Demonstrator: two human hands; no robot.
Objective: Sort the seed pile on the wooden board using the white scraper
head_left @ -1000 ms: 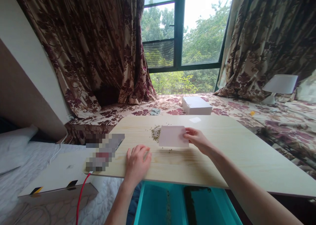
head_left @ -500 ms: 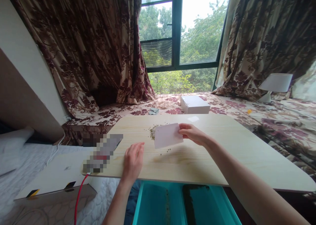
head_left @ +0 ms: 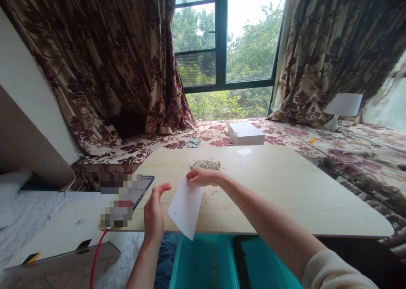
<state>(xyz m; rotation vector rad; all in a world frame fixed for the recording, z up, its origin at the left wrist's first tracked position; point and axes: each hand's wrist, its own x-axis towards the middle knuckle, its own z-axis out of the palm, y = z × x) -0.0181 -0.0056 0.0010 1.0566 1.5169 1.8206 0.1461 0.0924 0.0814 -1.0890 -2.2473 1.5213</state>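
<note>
My right hand (head_left: 203, 177) pinches the top edge of a white card (head_left: 185, 210), which hangs down over the near edge of the pale wooden tabletop (head_left: 285, 187). Just left of the card is my left hand (head_left: 154, 213), raised on its edge with fingers loosely curled and apart, holding nothing. A small pile of greenish seeds (head_left: 206, 165) lies on the tabletop just beyond my right hand, with a few loose seeds scattered near it.
A teal bin (head_left: 203, 263) with two compartments sits below the table's near edge. A phone (head_left: 141, 186) lies at the table's left end, a red cable (head_left: 95, 255) under it. A white box (head_left: 245, 133) and a lamp (head_left: 342, 107) rest on the floral window seat.
My right hand has carried the card from beside the seed pile back and left to the table's near edge, tilting it downward. My left hand lifted off the tabletop and turned on its edge.
</note>
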